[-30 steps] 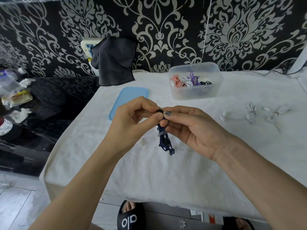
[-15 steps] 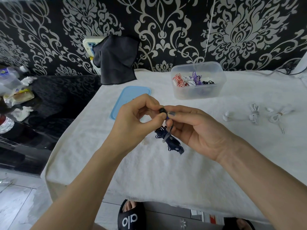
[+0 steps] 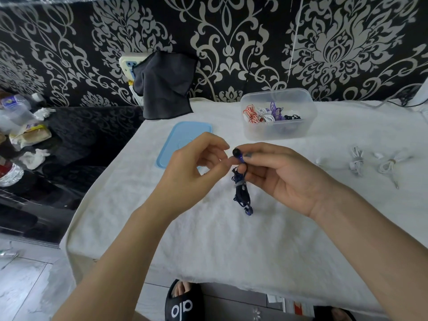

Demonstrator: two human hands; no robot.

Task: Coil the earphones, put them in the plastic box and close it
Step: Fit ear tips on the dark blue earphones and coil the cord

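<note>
A dark blue earphones bundle (image 3: 242,193), tied at its middle with a pale band, hangs just above the white table cover. My right hand (image 3: 284,174) pinches its blue stem just below the black earbud (image 3: 236,152), which sticks up between my hands. My left hand (image 3: 192,170) has curled fingers, and its thumb and fingertips meet at the same stem from the left. The clear plastic box (image 3: 278,133) stands open at the back and holds several coiled earphones. Its light blue lid (image 3: 183,142) lies flat behind my left hand.
White earphones (image 3: 356,158) and a second white set (image 3: 389,164) lie on the cover at the right. A dark cloth (image 3: 165,86) hangs over a wall socket at the back. Left of the table's edge is a black counter (image 3: 76,140) with clutter.
The bundle, swung out to the right half a second ago, now hangs straight down. My left fingers have drawn back a little, and the black earbud shows more plainly between my hands.
</note>
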